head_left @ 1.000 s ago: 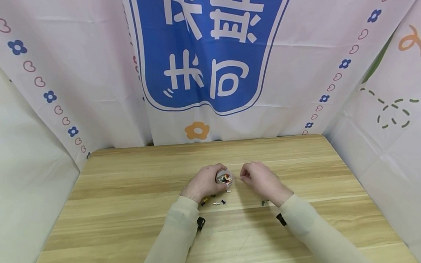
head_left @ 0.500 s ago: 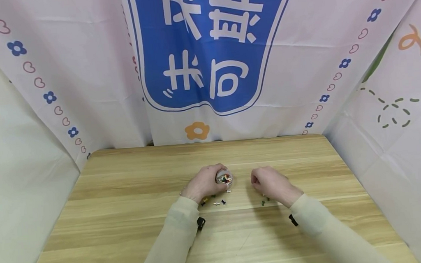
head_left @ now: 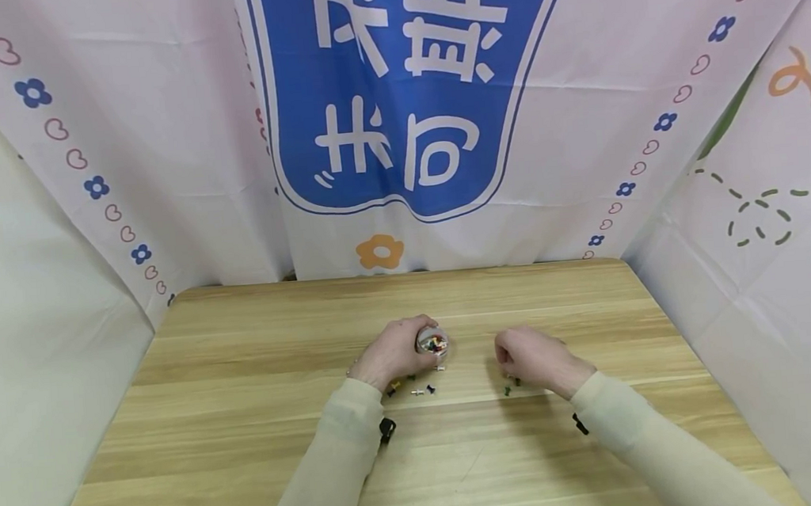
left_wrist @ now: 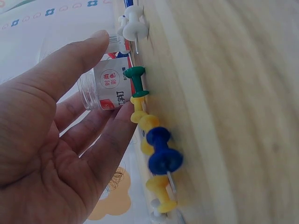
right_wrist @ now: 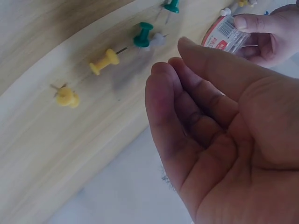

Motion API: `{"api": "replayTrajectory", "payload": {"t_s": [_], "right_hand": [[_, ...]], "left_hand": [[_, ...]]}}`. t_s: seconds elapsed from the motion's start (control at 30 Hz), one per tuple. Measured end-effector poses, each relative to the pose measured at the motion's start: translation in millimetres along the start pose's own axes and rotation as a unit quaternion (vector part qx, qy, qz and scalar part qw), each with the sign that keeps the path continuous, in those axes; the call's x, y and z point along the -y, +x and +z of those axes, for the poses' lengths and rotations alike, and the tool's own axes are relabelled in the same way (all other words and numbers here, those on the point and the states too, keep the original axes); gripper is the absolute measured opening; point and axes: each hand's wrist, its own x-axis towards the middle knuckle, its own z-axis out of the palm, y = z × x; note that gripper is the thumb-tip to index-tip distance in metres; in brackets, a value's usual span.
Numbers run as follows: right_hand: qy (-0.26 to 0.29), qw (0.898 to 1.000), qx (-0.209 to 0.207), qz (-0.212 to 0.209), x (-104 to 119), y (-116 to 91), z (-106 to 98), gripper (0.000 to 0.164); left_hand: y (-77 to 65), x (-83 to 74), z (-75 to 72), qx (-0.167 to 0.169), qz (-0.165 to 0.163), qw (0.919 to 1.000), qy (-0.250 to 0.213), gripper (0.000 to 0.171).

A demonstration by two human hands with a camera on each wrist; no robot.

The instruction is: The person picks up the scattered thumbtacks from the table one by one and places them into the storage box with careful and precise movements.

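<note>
My left hand (head_left: 393, 351) holds a small clear jar (head_left: 432, 343) with colourful push pins inside; its fingers and thumb curve round the sides. The left wrist view shows the jar's printed label (left_wrist: 110, 83). Beside that hand lie loose push pins, among them a white pin (left_wrist: 135, 25), a green pin (left_wrist: 136, 81) and a blue pin (left_wrist: 163, 154). To the right, my right hand (head_left: 534, 360) hovers low over more pins, fingers loosely bent and nothing seen between them. Near its fingertips lie a green pin (right_wrist: 143, 35), a whitish pin (right_wrist: 157, 41) and a yellow pin (right_wrist: 104, 61).
A wooden table (head_left: 264, 455) carries everything. Another yellow pin (right_wrist: 67, 97) lies farther from the right hand. A printed white cloth (head_left: 196, 222) hangs behind the table, and cloth walls stand at both sides.
My right hand has moved away from the jar, to the right and nearer the person, over the pins there. The left hand and the jar have stayed put.
</note>
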Motion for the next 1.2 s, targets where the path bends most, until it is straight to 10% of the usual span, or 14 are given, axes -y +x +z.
{"api": "replayTrajectory", "payload": {"t_s": [1.2], "right_hand": [[0.020,0.999,-0.026,0.004,4.3,14.0,10.7,0.017]], "left_hand": [[0.5,-0.5,2.1,0.002,-0.006,1.0000,-0.004,0.049]]}}
